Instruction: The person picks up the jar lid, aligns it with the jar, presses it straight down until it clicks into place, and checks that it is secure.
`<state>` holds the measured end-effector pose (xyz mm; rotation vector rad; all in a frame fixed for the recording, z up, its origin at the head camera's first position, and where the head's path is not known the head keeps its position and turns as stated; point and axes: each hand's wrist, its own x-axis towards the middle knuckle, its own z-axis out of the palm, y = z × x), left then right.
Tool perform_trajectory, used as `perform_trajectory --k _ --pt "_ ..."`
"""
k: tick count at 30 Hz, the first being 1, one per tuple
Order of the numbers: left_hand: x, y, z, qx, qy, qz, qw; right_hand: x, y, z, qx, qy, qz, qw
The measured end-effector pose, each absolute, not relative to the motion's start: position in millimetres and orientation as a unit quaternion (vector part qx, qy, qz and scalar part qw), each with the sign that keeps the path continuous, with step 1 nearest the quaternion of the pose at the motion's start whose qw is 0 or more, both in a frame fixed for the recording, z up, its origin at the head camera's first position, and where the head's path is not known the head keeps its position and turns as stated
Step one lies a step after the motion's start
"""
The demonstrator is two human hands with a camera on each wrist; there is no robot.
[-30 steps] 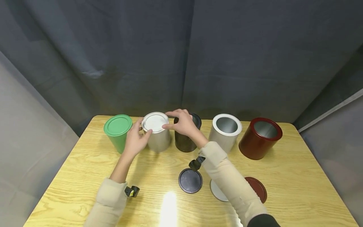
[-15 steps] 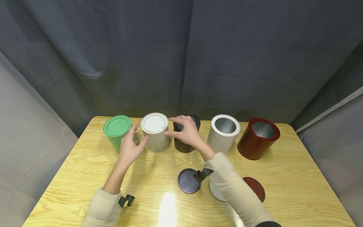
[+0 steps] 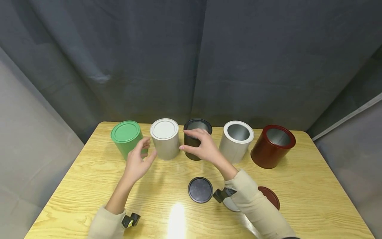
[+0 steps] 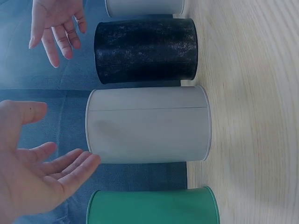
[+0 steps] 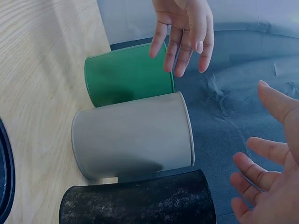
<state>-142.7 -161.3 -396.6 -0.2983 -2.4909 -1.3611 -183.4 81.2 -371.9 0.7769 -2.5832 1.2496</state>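
Observation:
In the head view a white can [image 3: 167, 146] with its lid on stands between my two hands. My left hand [image 3: 138, 162] is raised with loosely bent, spread fingers, holding nothing, between that can and a lidded green can [image 3: 126, 134]. Over the front of an uncovered black can [image 3: 191, 153] hovers my right hand [image 3: 203, 146], thumb and fingers apart with nothing between them. A black lid [image 3: 200, 190] lies flat on the table nearer to me. In the left wrist view, the left hand [image 4: 42, 172] shows its spread fingers beside the white can's top end.
Farther right stand an uncovered white-rimmed can [image 3: 234, 146] and an uncovered dark red can [image 3: 268, 151]. A white lid [image 3: 230, 204], partly under my right sleeve, and a dark red lid [image 3: 270, 197] lie on the wooden table [image 3: 316, 199]. A dark curtain [image 3: 191, 66] hangs behind.
Both hands have drawn away from the white can's lid: the left moved back toward me, the right moved to the right and toward me. The cans and lids stay in place.

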Motion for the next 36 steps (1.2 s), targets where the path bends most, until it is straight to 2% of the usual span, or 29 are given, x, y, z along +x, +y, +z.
perform_trajectory --k 6,13,20,36 --pt "-139.6 -160.3 -399.4 -0.117 -0.854 -0.486 0.141 -176.5 88.1 -376.6 0.265 -0.865 0.419 0.077" --pt "-138.1 -158.4 -400.9 -0.134 -0.818 -0.553 0.091 -171.6 96.7 -385.7 0.268 -0.861 0.421 0.101" --pt "-136.9 -157.2 -405.4 -0.154 -0.812 -0.558 0.073 -164.9 106.8 -392.8 0.286 -0.852 0.422 0.117" --pt "-138.3 -146.1 -422.0 -0.211 -0.811 -0.544 0.040 -152.8 126.7 -411.1 0.275 -0.855 0.426 0.107"
